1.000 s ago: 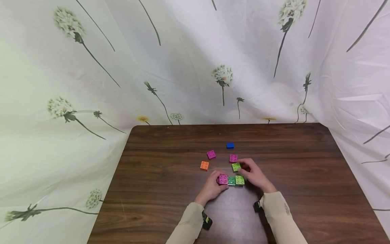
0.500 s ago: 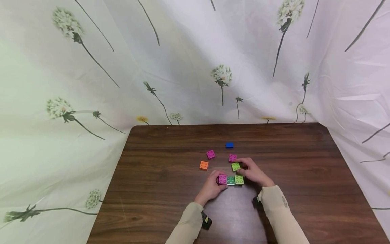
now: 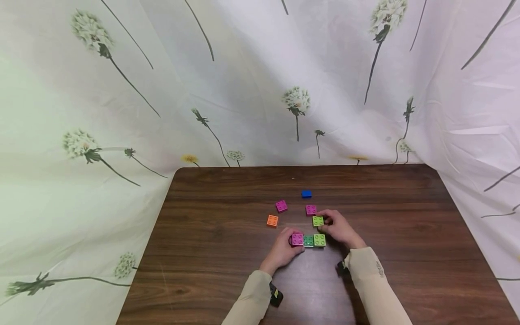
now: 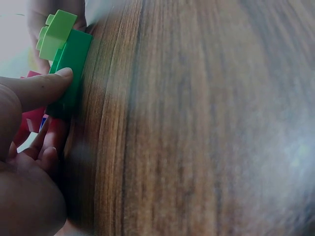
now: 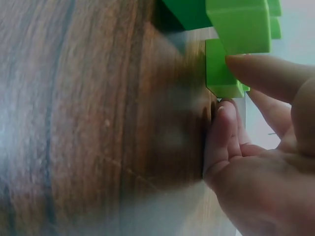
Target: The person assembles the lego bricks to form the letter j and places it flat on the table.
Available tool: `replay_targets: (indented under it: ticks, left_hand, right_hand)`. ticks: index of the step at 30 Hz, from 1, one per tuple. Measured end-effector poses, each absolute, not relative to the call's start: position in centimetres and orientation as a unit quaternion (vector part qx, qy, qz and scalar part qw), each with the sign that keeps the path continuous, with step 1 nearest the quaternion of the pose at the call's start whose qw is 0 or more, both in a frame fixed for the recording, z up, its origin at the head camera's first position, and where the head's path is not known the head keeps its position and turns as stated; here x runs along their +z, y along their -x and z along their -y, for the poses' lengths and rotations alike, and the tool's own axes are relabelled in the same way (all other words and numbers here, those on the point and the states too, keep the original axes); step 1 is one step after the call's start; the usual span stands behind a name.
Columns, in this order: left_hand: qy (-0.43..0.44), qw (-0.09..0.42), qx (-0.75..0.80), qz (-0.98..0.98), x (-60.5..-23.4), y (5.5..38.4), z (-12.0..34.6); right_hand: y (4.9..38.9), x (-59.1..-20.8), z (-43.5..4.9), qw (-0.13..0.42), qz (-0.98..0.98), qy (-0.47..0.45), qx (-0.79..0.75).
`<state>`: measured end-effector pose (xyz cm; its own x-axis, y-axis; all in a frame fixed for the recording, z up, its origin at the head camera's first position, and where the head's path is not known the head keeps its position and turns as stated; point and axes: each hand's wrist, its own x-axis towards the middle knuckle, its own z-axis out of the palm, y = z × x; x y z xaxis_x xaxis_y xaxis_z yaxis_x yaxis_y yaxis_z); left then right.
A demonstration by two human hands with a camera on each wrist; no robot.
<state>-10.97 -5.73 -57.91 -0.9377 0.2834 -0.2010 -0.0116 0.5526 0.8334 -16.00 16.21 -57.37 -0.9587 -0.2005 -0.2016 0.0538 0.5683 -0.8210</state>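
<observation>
My left hand (image 3: 280, 251) grips the left end of a small build of toy bricks. Its base is a long green brick (image 4: 76, 69), low on the table, with a magenta brick (image 3: 298, 239) on the left end and a lime brick (image 3: 319, 240) on the right; green studs show between them. In the left wrist view the thumb presses against the green side. Just behind the build, my right hand (image 3: 340, 231) pinches a loose lime brick (image 5: 221, 73) between thumb and fingers, low at the tabletop.
Behind the loose lime brick lies a magenta brick (image 3: 310, 210), with a blue brick (image 3: 306, 194) farther back. Another magenta brick (image 3: 281, 206) and an orange brick (image 3: 272, 220) lie to the left on the brown wooden table (image 3: 211, 234). A flower-print cloth (image 3: 252, 90) hangs behind.
The loose lime brick has been turned from a slant to nearly square and has shifted slightly right under my right fingers. My left hand and the build stay in place.
</observation>
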Motion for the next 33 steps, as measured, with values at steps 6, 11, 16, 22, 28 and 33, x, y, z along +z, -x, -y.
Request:
replay_targets:
  ticks: [6, 11, 16, 22, 28, 33]
  left_hand:
    - [-0.074, 0.159, 0.465, -0.868, -58.0, 10.96, 5.65]
    - [-0.077, 0.155, 0.467, -0.867, -58.06, 10.97, 5.67]
    - [-0.075, 0.159, 0.466, -0.867, -58.02, 10.93, 5.7]
    - [-0.077, 0.155, 0.464, -0.869, -57.98, 10.9, 5.7]
    - [-0.065, 0.166, 0.463, -0.868, -57.78, 10.87, 5.64]
    - [-0.065, 0.166, 0.463, -0.868, -57.87, 10.9, 5.62]
  right_hand:
    - [15.89, -57.43, -16.3, 0.118, -0.885, 0.055, -0.447]
    - [15.83, -57.23, -16.14, 0.107, -0.895, 0.063, -0.428]
    - [15.7, -56.95, -15.9, 0.102, -0.899, 0.061, -0.421]
    - [15.64, -57.02, -15.82, 0.094, -0.899, 0.053, -0.424]
    - [15.6, -57.1, -15.9, 0.099, -0.899, 0.041, -0.425]
    - [15.48, -57.09, -15.86, 0.099, -0.896, 0.038, -0.43]
